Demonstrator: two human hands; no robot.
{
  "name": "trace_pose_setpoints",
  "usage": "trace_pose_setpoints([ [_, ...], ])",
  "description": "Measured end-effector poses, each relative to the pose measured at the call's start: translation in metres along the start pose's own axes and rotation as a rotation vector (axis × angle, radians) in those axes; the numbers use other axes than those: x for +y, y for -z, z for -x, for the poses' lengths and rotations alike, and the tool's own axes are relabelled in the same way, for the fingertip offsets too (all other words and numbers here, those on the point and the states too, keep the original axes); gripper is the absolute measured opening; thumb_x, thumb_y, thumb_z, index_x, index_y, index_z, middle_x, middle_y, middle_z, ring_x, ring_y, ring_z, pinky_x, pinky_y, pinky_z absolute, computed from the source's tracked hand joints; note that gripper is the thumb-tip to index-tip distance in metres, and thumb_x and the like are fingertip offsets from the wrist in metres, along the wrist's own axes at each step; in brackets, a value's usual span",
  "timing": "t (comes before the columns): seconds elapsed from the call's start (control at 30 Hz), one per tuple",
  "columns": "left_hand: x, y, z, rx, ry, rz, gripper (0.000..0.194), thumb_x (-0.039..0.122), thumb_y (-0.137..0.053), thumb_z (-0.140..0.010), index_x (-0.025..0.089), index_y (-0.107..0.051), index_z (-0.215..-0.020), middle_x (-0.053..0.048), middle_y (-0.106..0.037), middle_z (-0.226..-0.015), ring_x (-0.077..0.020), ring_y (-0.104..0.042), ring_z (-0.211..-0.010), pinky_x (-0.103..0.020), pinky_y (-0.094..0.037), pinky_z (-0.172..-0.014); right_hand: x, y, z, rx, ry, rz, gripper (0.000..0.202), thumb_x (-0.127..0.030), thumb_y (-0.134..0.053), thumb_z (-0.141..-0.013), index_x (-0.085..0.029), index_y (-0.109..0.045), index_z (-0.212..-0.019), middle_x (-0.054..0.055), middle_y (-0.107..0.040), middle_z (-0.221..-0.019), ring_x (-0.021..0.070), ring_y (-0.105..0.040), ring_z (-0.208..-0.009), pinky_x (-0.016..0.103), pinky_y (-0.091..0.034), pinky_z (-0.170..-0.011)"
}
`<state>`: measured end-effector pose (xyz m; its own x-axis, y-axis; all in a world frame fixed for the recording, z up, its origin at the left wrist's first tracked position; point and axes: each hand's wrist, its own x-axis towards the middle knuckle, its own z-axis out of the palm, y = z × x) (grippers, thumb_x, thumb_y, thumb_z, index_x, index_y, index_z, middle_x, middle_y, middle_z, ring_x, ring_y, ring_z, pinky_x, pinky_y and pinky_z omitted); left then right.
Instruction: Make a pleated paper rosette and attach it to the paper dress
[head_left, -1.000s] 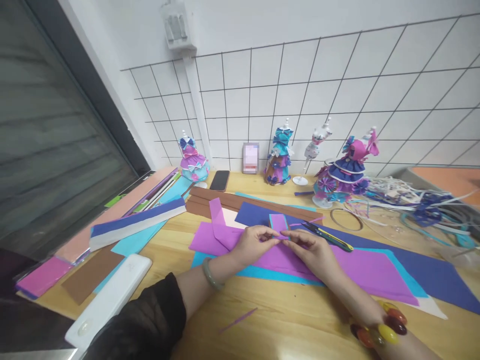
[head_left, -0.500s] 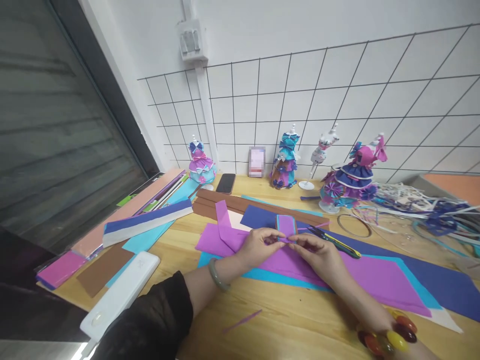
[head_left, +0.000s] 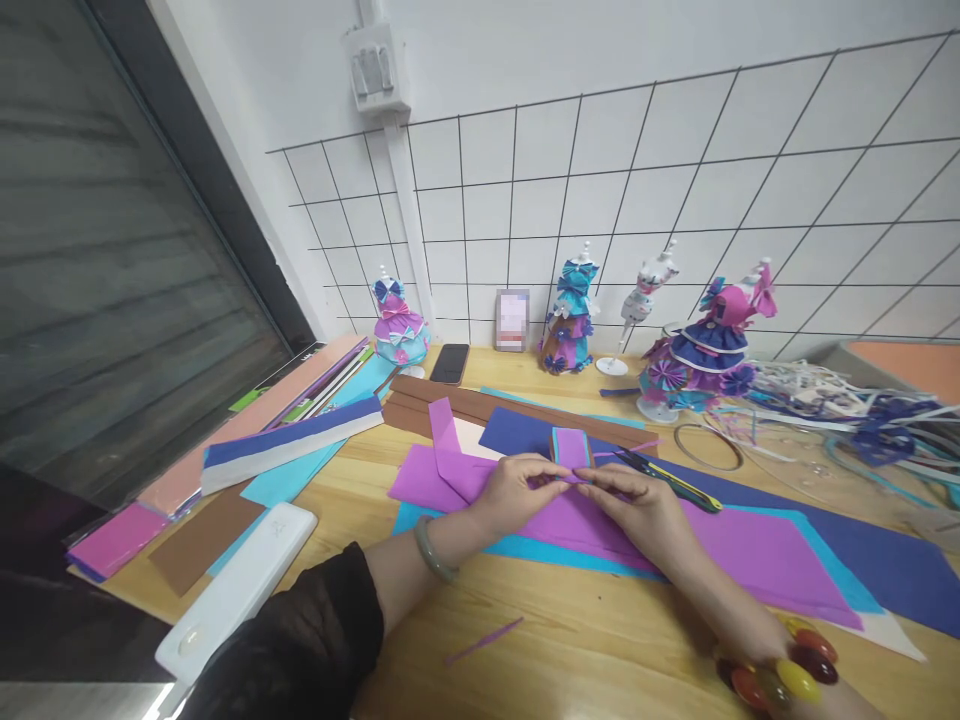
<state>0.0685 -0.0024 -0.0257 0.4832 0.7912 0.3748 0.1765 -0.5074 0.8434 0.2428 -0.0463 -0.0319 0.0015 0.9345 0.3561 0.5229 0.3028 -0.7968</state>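
My left hand (head_left: pixel 523 492) and my right hand (head_left: pixel 634 505) meet fingertip to fingertip over the purple paper sheets (head_left: pixel 757 560). Between them they pinch a small strip of purple paper (head_left: pixel 576 475), mostly covered by the fingers. Just beyond the fingertips sits a small folded piece in purple with a light blue border (head_left: pixel 572 446). A utility knife (head_left: pixel 675 483) with a dark and yellow-green handle lies right of it, beyond my right hand. Dark blue paper (head_left: pixel 847 545) and light blue paper (head_left: pixel 540 552) lie with the purple sheets.
Several dress forms, one of them a doll in a pink and blue dress (head_left: pixel 712 345), stand along the grid wall. A phone (head_left: pixel 450 363) lies at the back. A white power bank-like box (head_left: pixel 240 590) is at left, a loose purple strip (head_left: pixel 486 640) in front, tangled strips (head_left: pixel 847 400) at right.
The view has shifted slightly. Both hands keep nearly the same place, with fingertips still together on the purple strip; only small finger movement shows.
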Motion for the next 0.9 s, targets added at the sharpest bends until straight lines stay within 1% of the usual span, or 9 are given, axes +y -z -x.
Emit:
trace_pose_setpoints([
  [0.27,0.0021,0.0009,-0.0002,0.007,-0.028,-0.009,0.019,0.027,-0.057,-0.075,0.016,-0.067,-0.085,-0.005,-0.066,-0.080,-0.0124,-0.057,-0.072,-0.023,-0.045,-0.067,0.0041,0.0001,-0.0006,0.009,0.070,0.023,0.022,-0.034,-0.060,-0.073,-0.024,-0.070,-0.090,0.006,-0.069,-0.085,0.0210,-0.063,-0.076,0.035,-0.051,-0.067],
  [0.43,0.0038,0.0010,0.0002,0.018,-0.038,0.017,0.018,0.027,-0.057,-0.074,0.016,-0.067,-0.084,-0.006,-0.066,-0.080,-0.0129,-0.057,-0.072,-0.024,-0.045,-0.066,0.0033,0.0009,-0.0004,0.003,0.115,0.017,0.021,-0.032,-0.059,-0.075,-0.024,-0.070,-0.091,0.006,-0.069,-0.083,0.0207,-0.063,-0.075,0.036,-0.051,-0.068],
  [0.6,0.0044,0.0001,0.0005,0.041,-0.048,0.017,0.017,0.026,-0.057,-0.074,0.017,-0.067,-0.085,-0.005,-0.066,-0.082,-0.0128,-0.058,-0.074,-0.023,-0.046,-0.068,-0.0003,0.0014,-0.0005,-0.002,0.126,0.016,0.019,-0.031,-0.057,-0.076,-0.025,-0.070,-0.089,0.006,-0.068,-0.082,0.0202,-0.062,-0.074,0.035,-0.051,-0.067],
  [0.9,0.0030,0.0027,0.0008,0.016,-0.076,-0.055,0.017,0.026,-0.054,-0.076,0.017,-0.067,-0.082,-0.005,-0.065,-0.079,-0.0127,-0.057,-0.073,-0.024,-0.045,-0.070,-0.0042,0.0018,-0.0002,0.022,0.128,0.040,0.016,-0.030,-0.058,-0.076,-0.023,-0.070,-0.083,0.006,-0.068,-0.080,0.0207,-0.062,-0.077,0.036,-0.050,-0.071],
])
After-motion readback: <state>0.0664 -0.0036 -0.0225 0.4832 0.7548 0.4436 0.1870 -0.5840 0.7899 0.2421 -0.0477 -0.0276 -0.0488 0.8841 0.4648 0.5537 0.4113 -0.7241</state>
